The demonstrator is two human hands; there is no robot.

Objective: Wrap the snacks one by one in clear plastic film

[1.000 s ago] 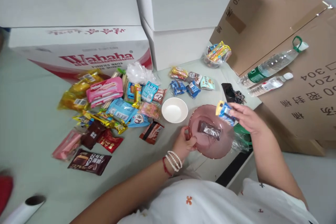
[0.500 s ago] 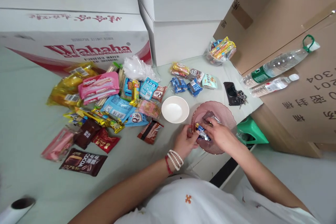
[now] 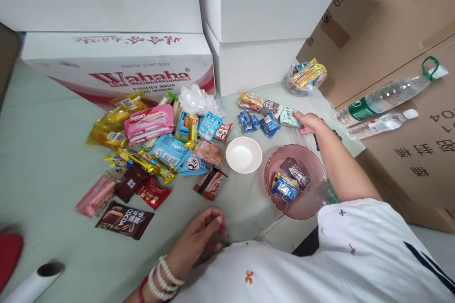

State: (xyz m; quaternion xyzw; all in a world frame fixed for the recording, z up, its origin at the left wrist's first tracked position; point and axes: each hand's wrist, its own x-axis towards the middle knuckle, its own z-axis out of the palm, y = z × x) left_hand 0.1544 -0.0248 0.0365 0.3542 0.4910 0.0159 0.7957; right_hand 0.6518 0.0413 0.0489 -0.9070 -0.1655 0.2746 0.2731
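Observation:
My right hand point(image 3: 311, 123) reaches across to the right edge of a mint-green snack packet point(image 3: 289, 117). Its fingertips touch that edge, thumb and fingers apart. Near me at the table's edge, my left hand point(image 3: 204, 229) hovers or rests with loosely bent fingers and nothing visible in it. A pink ribbed glass bowl point(image 3: 316, 163) holds a dark brown wrapped snack point(image 3: 295, 173) and a blue-and-yellow packet point(image 3: 285, 188). Left of the bowl stands a white bowl point(image 3: 244, 155). Beside the mint packet lie two blue packets point(image 3: 270, 125), a grey-brown packet point(image 3: 271, 107) and a yellow-red packet point(image 3: 250, 100).
A pile of mixed snacks point(image 3: 170, 149) covers the table's left middle. White boxes point(image 3: 261, 66) and a Wahaha carton point(image 3: 142, 75) line the back. A tub of snack sticks point(image 3: 305, 78), two water bottles point(image 3: 391, 90) and cardboard boxes point(image 3: 401, 151) stand right. A white tube point(image 3: 42, 281) lies front left.
Both hands have left the pink bowl, leaving the blue-and-yellow packet in it. My right hand has moved up to the mint packet; my left has drawn back toward me.

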